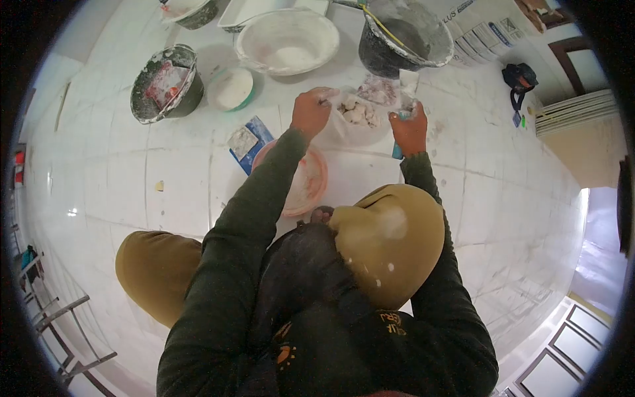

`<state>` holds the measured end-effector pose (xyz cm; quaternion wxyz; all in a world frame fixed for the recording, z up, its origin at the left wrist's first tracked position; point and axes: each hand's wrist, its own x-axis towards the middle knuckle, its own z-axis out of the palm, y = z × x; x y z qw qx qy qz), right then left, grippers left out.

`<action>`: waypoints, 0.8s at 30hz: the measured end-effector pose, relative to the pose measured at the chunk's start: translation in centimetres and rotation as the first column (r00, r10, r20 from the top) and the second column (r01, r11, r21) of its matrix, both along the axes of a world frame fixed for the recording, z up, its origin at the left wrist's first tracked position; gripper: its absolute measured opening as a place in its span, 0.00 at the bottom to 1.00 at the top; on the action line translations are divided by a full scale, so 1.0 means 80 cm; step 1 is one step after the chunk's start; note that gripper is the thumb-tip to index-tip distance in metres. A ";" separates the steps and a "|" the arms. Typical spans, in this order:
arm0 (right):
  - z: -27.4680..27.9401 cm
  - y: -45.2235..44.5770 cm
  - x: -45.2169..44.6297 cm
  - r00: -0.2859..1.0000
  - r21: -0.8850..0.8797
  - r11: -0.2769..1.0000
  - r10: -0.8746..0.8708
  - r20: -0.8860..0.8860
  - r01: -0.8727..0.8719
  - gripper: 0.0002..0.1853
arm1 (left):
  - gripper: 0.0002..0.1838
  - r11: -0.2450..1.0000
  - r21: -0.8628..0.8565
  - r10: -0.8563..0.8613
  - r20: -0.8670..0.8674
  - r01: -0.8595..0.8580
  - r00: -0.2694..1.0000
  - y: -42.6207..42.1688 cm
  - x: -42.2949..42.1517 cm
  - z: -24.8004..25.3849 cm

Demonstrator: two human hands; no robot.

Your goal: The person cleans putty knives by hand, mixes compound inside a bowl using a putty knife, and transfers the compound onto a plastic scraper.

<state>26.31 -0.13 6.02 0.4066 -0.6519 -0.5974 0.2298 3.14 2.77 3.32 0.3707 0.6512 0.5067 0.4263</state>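
A clear plastic bag with whitish lumps inside hangs between my two hands. My left hand is closed on the bag's left edge. At the bag's right side, my right hand has its fingers closed, with a teal-handled tool in it; the tool's upper end is partly hidden. Just beyond the lumps lies another clear bag with pinkish-grey contents. A pink bowl with white residue sits below my left forearm, beside a blue board bearing a grey-white square piece.
A black bucket and a large white basin stand ahead. Further left are a dark bucket with red contents and a round teal-rimmed lid. A dark pouch lies far right; a metal ladder is lower left.
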 end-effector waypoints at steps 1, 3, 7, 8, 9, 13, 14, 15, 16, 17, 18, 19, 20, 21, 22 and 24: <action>-0.001 0.003 0.003 0.999 0.002 1.000 -0.022 0.036 0.021 0.24 | 0.16 1.000 0.002 -0.013 -0.038 0.013 0.999 0.003 -0.003 -0.004; -0.008 0.004 0.006 0.993 -0.002 0.999 -0.052 0.106 0.052 0.25 | 0.16 0.997 -0.040 -0.065 -0.080 0.062 0.995 0.004 -0.013 0.003; 0.025 -0.007 0.012 0.973 -0.031 0.995 -0.084 0.214 0.093 0.24 | 0.14 0.996 -0.007 -0.092 -0.155 0.093 0.984 -0.006 -0.089 -0.023; 0.033 -0.009 0.013 0.976 0.011 0.995 -0.096 0.198 0.096 0.22 | 0.14 0.998 -0.066 -0.036 -0.298 0.018 0.954 -0.016 -0.118 -0.032; 0.040 -0.009 0.010 0.977 0.058 0.993 -0.110 0.180 0.102 0.21 | 0.15 0.992 -0.109 0.010 -0.437 -0.064 0.899 -0.027 -0.152 -0.048; 0.052 -0.010 -0.024 0.986 0.120 0.988 0.109 -0.126 -0.094 0.11 | 0.18 0.840 -0.526 -0.496 -0.648 0.132 0.578 -0.089 -0.231 -0.146; 0.053 -0.009 -0.038 0.961 0.063 0.987 0.156 -0.227 -0.145 0.11 | 0.19 0.735 -0.678 -0.439 -0.476 0.000 0.762 -0.110 -0.230 -0.156; 0.055 -0.010 -0.054 0.925 0.013 0.980 0.193 -0.327 -0.200 0.11 | 0.20 0.609 -0.784 -0.294 -0.363 -0.120 0.884 -0.131 -0.229 -0.167; 0.057 -0.013 -0.066 0.879 -0.036 0.966 0.219 -0.423 -0.257 0.11 | 0.20 0.696 -0.705 -0.264 -0.425 -0.134 0.866 -0.141 -0.227 -0.176; 0.065 -0.012 -0.074 0.886 -0.068 0.937 0.298 -0.356 -0.343 0.10 | 0.20 0.775 -0.616 -0.226 -0.482 -0.144 0.847 -0.150 -0.226 -0.196; 0.067 -0.007 -0.079 0.872 -0.056 0.914 0.364 -0.328 -0.402 0.09 | 0.20 0.842 -0.517 -0.179 -0.534 -0.151 0.827 -0.156 -0.221 -0.190; 0.069 -0.001 -0.084 0.853 -0.046 0.886 0.429 -0.298 -0.461 0.08 | 0.18 0.776 -0.614 -0.191 -0.446 -0.144 0.875 -0.154 -0.219 -0.168; 0.071 0.005 -0.087 0.829 -0.039 0.854 0.491 -0.267 -0.518 0.07 | 0.18 0.813 -0.575 -0.192 -0.413 -0.091 0.890 -0.151 -0.228 -0.177; 0.083 0.012 -0.085 0.807 -0.093 0.807 0.563 -0.179 -0.583 0.08 | 0.18 0.847 -0.530 -0.195 -0.379 -0.039 0.905 -0.145 -0.243 -0.196; 0.101 0.015 -0.091 0.795 -0.123 0.787 0.588 -0.148 -0.605 0.08 | 0.18 0.879 -0.478 -0.198 -0.347 0.009 0.917 -0.141 -0.249 -0.188; 0.146 0.017 -0.105 0.766 -0.171 0.748 0.637 -0.084 -0.641 0.08 | 0.20 0.704 -0.709 0.016 -0.025 -0.029 1.000 -0.126 -0.255 -0.128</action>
